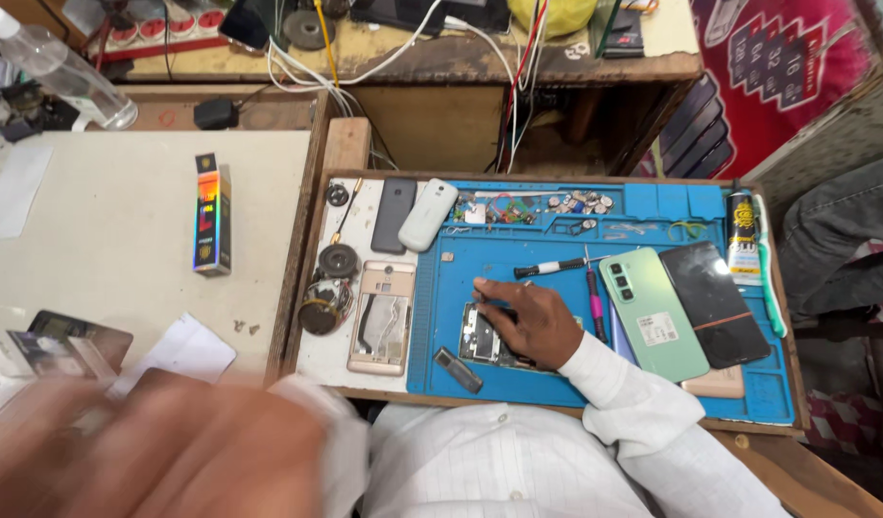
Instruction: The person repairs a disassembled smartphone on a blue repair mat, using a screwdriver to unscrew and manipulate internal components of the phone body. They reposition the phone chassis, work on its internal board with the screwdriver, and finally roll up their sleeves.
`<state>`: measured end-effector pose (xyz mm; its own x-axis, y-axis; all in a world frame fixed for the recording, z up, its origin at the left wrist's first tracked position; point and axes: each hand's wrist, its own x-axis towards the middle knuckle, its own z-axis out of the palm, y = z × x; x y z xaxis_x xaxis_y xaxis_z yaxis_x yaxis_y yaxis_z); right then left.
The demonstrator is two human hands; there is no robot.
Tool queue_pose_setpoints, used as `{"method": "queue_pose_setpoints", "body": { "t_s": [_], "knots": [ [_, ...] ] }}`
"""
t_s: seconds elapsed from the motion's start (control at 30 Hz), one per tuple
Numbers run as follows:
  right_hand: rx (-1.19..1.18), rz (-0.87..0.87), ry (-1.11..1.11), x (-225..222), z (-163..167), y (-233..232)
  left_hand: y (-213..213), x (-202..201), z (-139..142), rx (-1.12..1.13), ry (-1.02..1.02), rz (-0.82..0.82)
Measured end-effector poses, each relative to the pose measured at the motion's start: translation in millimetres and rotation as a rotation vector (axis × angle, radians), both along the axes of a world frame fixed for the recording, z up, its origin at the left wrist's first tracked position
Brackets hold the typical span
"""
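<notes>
Where wires hang, blue mat (pixel 441 317).

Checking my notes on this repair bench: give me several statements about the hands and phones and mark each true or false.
1. The right hand rests on an opened phone with exposed insides on the blue silicone work mat. True.
2. The pale green smartphone lies face up. False: its back, with the camera lenses, faces up.
3. The left hand is motion-blurred. True.
4. The pink-handled screwdriver is in the right hand. False: it lies on the mat beside that hand.
</notes>
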<state>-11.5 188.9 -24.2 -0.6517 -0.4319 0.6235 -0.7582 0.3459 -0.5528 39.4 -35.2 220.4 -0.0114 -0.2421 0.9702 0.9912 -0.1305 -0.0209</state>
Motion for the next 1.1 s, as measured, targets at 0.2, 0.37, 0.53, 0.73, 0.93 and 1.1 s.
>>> {"method": "queue_pose_setpoints", "body": {
  "t_s": [0.2,0.37,0.53,0.73,0.93,1.1],
  "knots": [
    [0.0,-0.038,0.075,1,5,-4,32,-37,-161,-0.294,-0.97,0.278],
    [0.017,-0.084,0.054,2,3,-6,26,-28,-238,-0.416,-1.185,0.185],
    [0.005,-0.093,0.099,-2,-5,-5,26,-29,-235,-0.517,-1.243,0.131],
    [0.049,-0.113,0.109,-3,-10,-6,28,-31,-239,-0.632,-1.194,0.124],
    [-0.066,-0.103,0.004,-6,-5,-6,27,-31,-232,-0.622,-1.184,0.142],
    [-0.314,-0.181,-0.288,-11,2,14,26,-31,-240,-0.442,-1.267,0.056]
  ]
}}
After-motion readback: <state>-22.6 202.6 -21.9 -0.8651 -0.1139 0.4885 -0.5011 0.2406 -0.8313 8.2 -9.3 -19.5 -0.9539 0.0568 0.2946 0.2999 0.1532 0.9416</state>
